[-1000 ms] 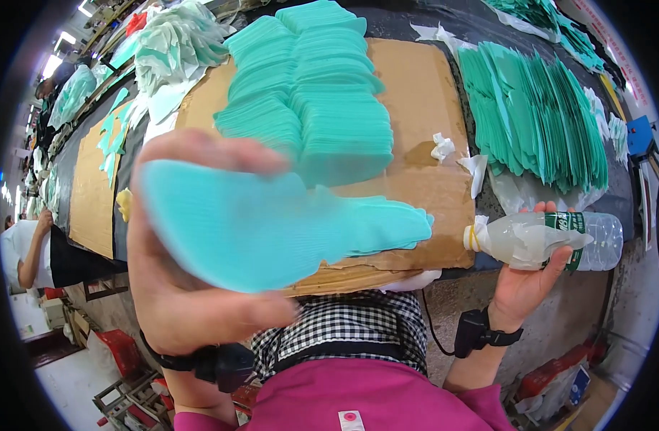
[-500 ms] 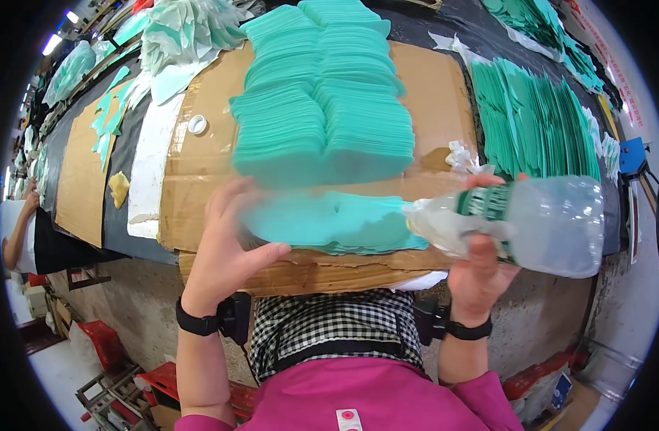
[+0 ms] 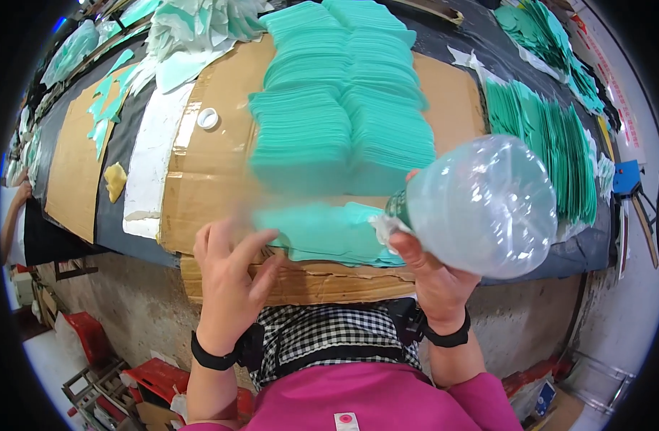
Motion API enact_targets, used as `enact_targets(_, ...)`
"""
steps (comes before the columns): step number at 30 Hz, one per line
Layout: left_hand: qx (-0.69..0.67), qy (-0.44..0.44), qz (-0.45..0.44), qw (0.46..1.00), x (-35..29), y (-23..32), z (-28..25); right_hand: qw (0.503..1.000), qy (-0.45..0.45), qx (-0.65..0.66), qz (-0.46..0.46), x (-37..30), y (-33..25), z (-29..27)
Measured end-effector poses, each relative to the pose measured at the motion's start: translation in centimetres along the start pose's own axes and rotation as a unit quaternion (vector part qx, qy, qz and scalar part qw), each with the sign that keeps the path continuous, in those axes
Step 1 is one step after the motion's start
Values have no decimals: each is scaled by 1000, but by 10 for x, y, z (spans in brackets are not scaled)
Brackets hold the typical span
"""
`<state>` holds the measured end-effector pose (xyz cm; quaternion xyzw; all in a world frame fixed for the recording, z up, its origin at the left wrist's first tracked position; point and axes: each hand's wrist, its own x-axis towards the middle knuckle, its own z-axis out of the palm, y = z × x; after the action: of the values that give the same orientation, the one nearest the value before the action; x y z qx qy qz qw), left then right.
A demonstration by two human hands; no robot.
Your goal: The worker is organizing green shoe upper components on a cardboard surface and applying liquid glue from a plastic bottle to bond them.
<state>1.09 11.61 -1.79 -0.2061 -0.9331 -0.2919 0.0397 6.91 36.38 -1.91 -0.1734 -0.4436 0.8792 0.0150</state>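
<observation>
My right hand (image 3: 441,287) is wrapped around a clear plastic bottle (image 3: 491,208) with a green label. The bottle is tilted, its broad base up and to the right, its neck end low to the left beside a crumpled whitish piece (image 3: 388,231). My left hand (image 3: 232,276) has its fingers apart and holds nothing I can see. It hovers at the left end of thin mint-green cut sheets (image 3: 318,233) lying flat near the front edge; blur hides whether it touches them. Behind them, rows of stacked mint-green pieces (image 3: 300,133) stand in two columns.
Cardboard (image 3: 211,183) lies under the stacks, with a white ring-shaped cap (image 3: 208,118) on it. Darker green stacks (image 3: 545,154) stand at right, pale scraps (image 3: 186,36) at back left. A yellow sponge-like lump (image 3: 115,181) lies left. Another person's arm (image 3: 15,215) shows far left.
The bottle in my right hand has swung left, its base now raised and turned more toward me. My left hand has drawn slightly nearer to me. The view has shifted a little.
</observation>
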Motion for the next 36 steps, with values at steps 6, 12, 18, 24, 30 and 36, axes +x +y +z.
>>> enact_targets(6,-133,-23,-77,988,-30,-25,17,959,-106,-219,-148,24,9,58)
enact_targets(12,26,70,-56,996,-18,-22,-15,882,-116,-394,-232,32,1,53)
enact_targets(18,14,53,-95,994,-17,-21,-19,891,-134,-320,-292,57,25,100)
enact_targets(24,-45,120,-88,988,-62,-49,-1,803,-283,-408,-329,53,25,111)
enact_targets(30,9,59,-64,996,-28,-30,-18,977,-23,-200,-73,8,-3,44)
enact_targets(36,-11,21,30,999,-6,-8,1,935,-42,-345,-78,3,-5,28)
